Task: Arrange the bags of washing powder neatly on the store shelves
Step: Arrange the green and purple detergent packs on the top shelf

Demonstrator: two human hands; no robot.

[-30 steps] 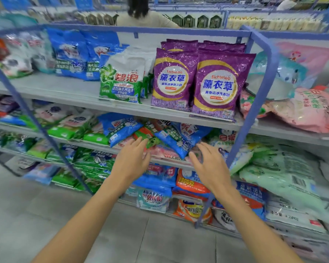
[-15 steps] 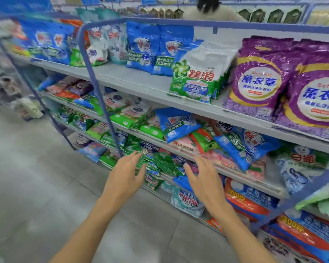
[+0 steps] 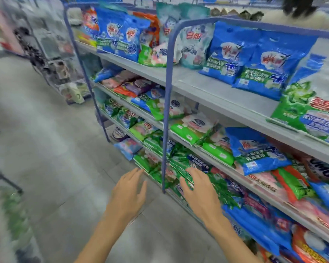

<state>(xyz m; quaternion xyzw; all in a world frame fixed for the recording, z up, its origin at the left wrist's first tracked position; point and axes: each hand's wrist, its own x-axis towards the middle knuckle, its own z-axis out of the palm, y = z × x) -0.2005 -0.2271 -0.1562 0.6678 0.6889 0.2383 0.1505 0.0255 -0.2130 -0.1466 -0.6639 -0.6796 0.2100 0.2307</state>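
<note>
Nearest to me, both of the person's arms were stretched out low toward the shelving. The left hand [image 3: 130,194] hung over the floor tiles [image 3: 51,168], fingers loosely spread and holding nothing. The right hand [image 3: 199,190] was just as slack and empty, fingertips reaching over the heap of green bags [image 3: 180,162] on a low shelf; whether they touched the plastic I could not tell.

A second before, those same hands had been aimed at blue bags below the purple ones. By now the person had swung left along the aisle, and the purple bags had slid out of sight. I took that to mean a new section was being picked, with no bag yet gripped.

Beyond the hands stood the blue upright post [image 3: 166,118], and behind it the middle shelf [image 3: 213,160], where a blue bag [image 3: 254,150] lay tipped across green and pink ones. Farther up, the top shelf [image 3: 207,88] held upright blue bags [image 3: 270,65] in fair order. The lower tiers looked the likelier place for tidying.
</note>
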